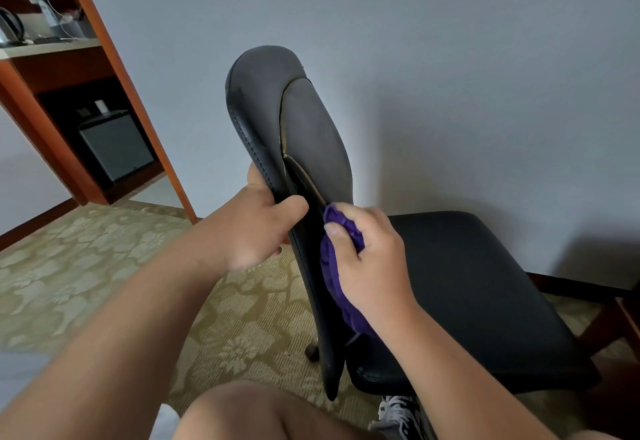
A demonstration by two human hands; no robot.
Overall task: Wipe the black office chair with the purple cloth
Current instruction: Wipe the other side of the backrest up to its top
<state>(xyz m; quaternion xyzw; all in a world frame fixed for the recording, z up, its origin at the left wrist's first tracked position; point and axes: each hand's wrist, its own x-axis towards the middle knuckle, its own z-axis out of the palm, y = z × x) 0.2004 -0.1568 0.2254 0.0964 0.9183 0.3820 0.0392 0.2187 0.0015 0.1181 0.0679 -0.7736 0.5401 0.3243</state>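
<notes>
Black office chair [311, 121] with padded, leather-look upholstery stands close to a plain pale grey wall [450, 58] on a patterned olive-and-cream carpet [86, 266]. Its backrest is seen nearly edge-on and its flat seat [467, 283] runs off to the right. At the left rises a reddish-brown wooden shelf unit [114, 69] with a small dark box-shaped appliance [114, 148] in its lower bay. The left hand [256, 228] grips the backrest's rear edge about halfway up, fingers curled behind and thumb laid across the near side, bracing the chair. The right hand [370, 259] has fingers and thumb curled round a bunched purple cloth [341, 294]. It presses the cloth against the backrest face that looks toward the seat, just beside the left thumb and below a split seam where tan padding shows. By the look of it, the step in hand is wiping the lower backrest, and the upper part, the seat and the base may be yet to do. The next move calls for firm strokes along that face while the left hand steadies the frame. It also calls for a light touch near the torn seam so the cloth does not snag.
</notes>
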